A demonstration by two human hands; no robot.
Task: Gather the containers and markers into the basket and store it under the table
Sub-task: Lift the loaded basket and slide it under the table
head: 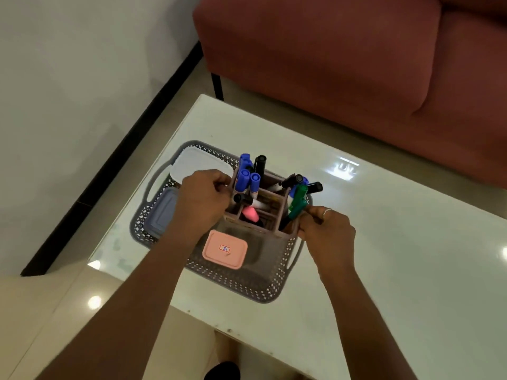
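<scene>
While the pink compartmented marker holder point(258, 212) stands upright inside the grey perforated plastic basket point(247, 283) on the glossy white table point(384, 270), the left hand point(204, 200) and right hand point(326, 229) grip its opposite side walls, both equally near.

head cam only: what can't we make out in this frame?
- Space under the table: hidden by the tabletop, head view.
- Pink container label: too small to read.
- Grey-blue container: partly covered by the left hand.
- Marker holder base: hidden behind the basket wall, so resting or lifted is unclear.
- Right hand fingertips: hidden behind the holder.
</scene>
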